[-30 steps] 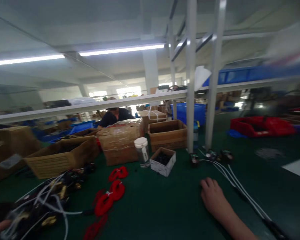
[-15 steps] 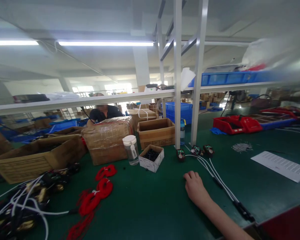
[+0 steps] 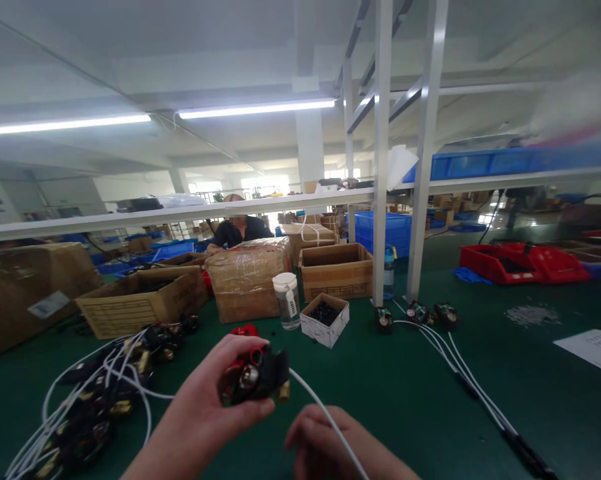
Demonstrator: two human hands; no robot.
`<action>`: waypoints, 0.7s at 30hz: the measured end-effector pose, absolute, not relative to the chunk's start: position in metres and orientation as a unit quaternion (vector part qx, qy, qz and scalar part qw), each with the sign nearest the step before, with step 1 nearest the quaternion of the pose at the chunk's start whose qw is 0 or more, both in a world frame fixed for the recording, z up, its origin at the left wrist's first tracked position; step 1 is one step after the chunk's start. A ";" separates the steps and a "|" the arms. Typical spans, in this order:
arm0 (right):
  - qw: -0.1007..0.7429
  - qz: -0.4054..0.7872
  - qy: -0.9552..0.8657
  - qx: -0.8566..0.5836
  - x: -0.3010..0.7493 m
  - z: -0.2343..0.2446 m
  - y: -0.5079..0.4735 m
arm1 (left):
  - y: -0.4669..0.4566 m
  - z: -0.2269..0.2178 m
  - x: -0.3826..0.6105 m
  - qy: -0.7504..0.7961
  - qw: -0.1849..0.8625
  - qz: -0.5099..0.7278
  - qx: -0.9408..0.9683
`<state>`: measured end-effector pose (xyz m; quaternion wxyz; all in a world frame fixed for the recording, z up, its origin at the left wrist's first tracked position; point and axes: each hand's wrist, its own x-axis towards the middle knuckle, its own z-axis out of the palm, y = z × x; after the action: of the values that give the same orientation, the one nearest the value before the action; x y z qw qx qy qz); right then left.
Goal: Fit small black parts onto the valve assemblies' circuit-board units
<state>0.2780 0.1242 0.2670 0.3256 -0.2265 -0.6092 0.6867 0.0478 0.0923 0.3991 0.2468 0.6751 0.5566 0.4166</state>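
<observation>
My left hand (image 3: 207, 400) is raised over the green table (image 3: 390, 393) and grips a small black part with brass fittings and red wire (image 3: 253, 381). A white cable (image 3: 325, 417) runs from that part down across my right hand (image 3: 330, 443), whose fingers are curled beside the cable just below it. I cannot make out whether the right hand grips the cable.
A heap of similar black parts with white cables (image 3: 95, 393) lies at the left. Cardboard boxes (image 3: 140, 303), a taped carton (image 3: 247, 277), a white-lidded jar (image 3: 287, 300) and a small box of black pieces (image 3: 325, 319) stand behind. Three modules with white leads (image 3: 415, 312) lie at the right. A person (image 3: 237, 230) sits across the table.
My left hand has come up from the heap at the left holding the black part. My right hand has left the table at the right and moved in under the cable.
</observation>
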 end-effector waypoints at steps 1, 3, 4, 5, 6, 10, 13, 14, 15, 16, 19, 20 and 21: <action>0.305 0.730 -0.569 -0.227 0.289 0.262 0.126 | 0.098 0.394 0.059 0.533 0.249 0.409 0.697; 0.286 0.763 -0.529 -0.237 0.319 0.262 0.128 | 0.111 0.381 0.071 0.499 0.235 0.376 0.744; 0.288 0.766 -0.522 -0.239 0.336 0.265 0.129 | 0.118 0.374 0.073 0.492 0.215 0.352 0.766; 0.281 0.765 -0.522 -0.251 0.353 0.271 0.129 | 0.125 0.365 0.073 0.482 0.192 0.324 0.791; 0.268 0.756 -0.528 -0.280 0.367 0.278 0.131 | 0.132 0.356 0.073 0.469 0.161 0.294 0.817; 0.174 0.467 -0.719 -0.484 0.396 0.299 0.141 | 0.157 0.313 0.082 0.379 -0.022 0.159 0.911; 0.103 0.153 -0.811 -0.556 0.390 0.299 0.153 | 0.171 0.284 0.099 0.281 -0.158 0.117 0.940; 0.084 0.099 -0.810 -0.571 0.386 0.297 0.158 | 0.175 0.277 0.104 0.250 -0.192 0.118 0.942; 0.073 0.069 -0.806 -0.583 0.382 0.294 0.163 | 0.179 0.271 0.108 0.225 -0.218 0.125 0.941; 0.070 0.053 -0.804 -0.588 0.379 0.291 0.168 | 0.182 0.266 0.110 0.205 -0.238 0.133 0.940; 0.079 0.037 -0.808 -0.583 0.378 0.279 0.181 | 0.188 0.255 0.109 0.177 -0.263 0.149 0.937; 0.077 0.036 -0.808 -0.583 0.379 0.275 0.183 | 0.188 0.251 0.106 0.192 -0.256 0.152 0.935; 0.072 0.037 -0.806 -0.586 0.381 0.272 0.185 | 0.186 0.246 0.103 0.227 -0.239 0.160 0.931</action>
<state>0.3809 0.1850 0.2717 0.0722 -0.5856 -0.8065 0.0370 0.1027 0.1860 0.2460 -0.2387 0.9306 0.2268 0.1601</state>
